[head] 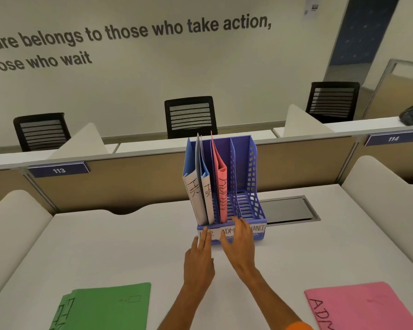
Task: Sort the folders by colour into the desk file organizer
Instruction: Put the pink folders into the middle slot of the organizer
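A purple file organizer point(252, 177) stands mid-desk with three slots labelled on its front strip. Two blue folders point(197, 186) marked HR stand in the left slot. One pink folder point(222, 191) marked ADMIN stands in the middle slot; the right slot holds nothing. My left hand point(199, 256) rests flat on the desk, fingertips touching the organizer's front base. My right hand point(240, 239) lies over the front label strip, fingers apart, holding nothing. Green folders point(105, 306) lie at the near left; a pink folder point(365, 306) marked ADM lies at the near right.
A dark cable hatch point(289, 210) is set in the desk right of the organizer. Beige partitions with tags 113 point(59, 170) and 114 point(392, 138) bound the desk at the back; rounded side dividers flank it. Three black chairs stand beyond.
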A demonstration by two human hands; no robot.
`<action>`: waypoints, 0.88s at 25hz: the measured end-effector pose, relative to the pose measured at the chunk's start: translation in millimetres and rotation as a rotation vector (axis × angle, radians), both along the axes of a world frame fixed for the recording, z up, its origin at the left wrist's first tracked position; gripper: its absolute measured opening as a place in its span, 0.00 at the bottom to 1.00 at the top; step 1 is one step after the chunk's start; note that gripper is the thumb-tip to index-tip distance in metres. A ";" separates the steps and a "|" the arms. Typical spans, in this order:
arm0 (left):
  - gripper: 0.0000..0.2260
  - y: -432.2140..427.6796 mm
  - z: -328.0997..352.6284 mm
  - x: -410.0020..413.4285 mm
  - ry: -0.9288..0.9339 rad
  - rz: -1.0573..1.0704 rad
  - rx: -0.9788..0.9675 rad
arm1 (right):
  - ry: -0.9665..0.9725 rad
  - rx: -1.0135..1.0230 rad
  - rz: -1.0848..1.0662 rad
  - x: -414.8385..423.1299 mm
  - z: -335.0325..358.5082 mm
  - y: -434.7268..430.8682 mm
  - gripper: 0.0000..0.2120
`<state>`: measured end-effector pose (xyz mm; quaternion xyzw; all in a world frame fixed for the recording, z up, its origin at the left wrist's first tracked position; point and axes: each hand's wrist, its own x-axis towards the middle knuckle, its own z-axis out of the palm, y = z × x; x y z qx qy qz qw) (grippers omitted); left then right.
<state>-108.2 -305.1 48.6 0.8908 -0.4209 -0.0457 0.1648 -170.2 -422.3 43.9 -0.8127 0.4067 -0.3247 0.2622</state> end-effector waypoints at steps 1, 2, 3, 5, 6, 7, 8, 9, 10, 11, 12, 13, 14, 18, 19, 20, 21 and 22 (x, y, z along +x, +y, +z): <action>0.40 2.8 2.9 -4.8 -0.006 0.001 -0.026 | 0.001 -0.008 0.002 -9.6 -0.4 6.2 0.30; 0.39 5.9 5.8 -10.0 -0.013 -0.005 -0.031 | 0.003 -0.016 0.007 -18.9 -0.6 12.6 0.31; 0.39 10.2 10.2 -16.4 -0.034 -0.009 -0.024 | 0.003 -0.020 0.010 -29.0 -1.1 18.6 0.31; 0.42 16.3 16.9 -25.7 -0.048 -0.033 0.002 | 0.012 -0.029 0.011 -48.0 -1.7 28.5 0.31; 0.43 19.4 16.5 -30.6 -0.055 -0.046 0.033 | 0.023 -0.039 0.012 -57.0 -1.4 32.8 0.30; 0.44 22.7 14.0 -35.2 -0.029 -0.030 0.041 | 0.043 -0.056 0.010 -65.3 -0.8 36.5 0.30; 0.43 25.3 9.6 -40.3 -0.024 -0.012 0.022 | 0.071 -0.072 0.004 -74.0 0.4 40.6 0.30; 0.42 30.0 8.5 -46.1 -0.011 -0.026 0.007 | 0.108 -0.089 -0.001 -81.9 2.5 44.3 0.30; 0.38 35.0 9.3 -51.8 -0.017 -0.041 -0.007 | 0.147 -0.103 -0.005 -89.0 3.9 47.7 0.30; 0.31 39.0 7.3 -57.2 -0.029 -0.049 -0.019 | 0.184 -0.121 -0.010 -96.5 5.5 51.5 0.31; 0.28 41.7 5.8 -62.0 -0.029 -0.040 -0.015 | 0.218 -0.138 -0.018 -103.7 7.1 55.0 0.30; 0.28 43.3 3.7 -67.8 0.003 -0.050 0.019 | 0.250 -0.155 -0.035 -112.3 8.5 58.6 0.29; 0.30 43.7 2.4 -73.7 0.014 -0.062 0.055 | 0.281 -0.169 -0.054 -120.5 9.3 61.3 0.30; 0.31 37.2 -2.1 -101.1 -0.024 -0.072 0.069 | 0.388 -0.146 -0.109 -157.2 12.3 66.7 0.34; 0.33 35.5 3.7 -113.0 -0.027 -0.083 0.077 | 0.408 -0.130 -0.119 -167.8 12.4 66.9 0.34; 0.34 32.9 5.7 -123.0 -0.037 -0.088 0.084 | 0.425 -0.107 -0.125 -178.7 11.4 66.0 0.33; 0.33 31.6 10.5 -134.2 -0.015 -0.093 0.127 | 0.434 -0.083 -0.137 -191.1 9.8 64.7 0.31; 0.32 30.8 12.0 -146.2 -0.022 -0.116 0.160 | 0.430 -0.061 -0.155 -203.9 7.7 63.0 0.29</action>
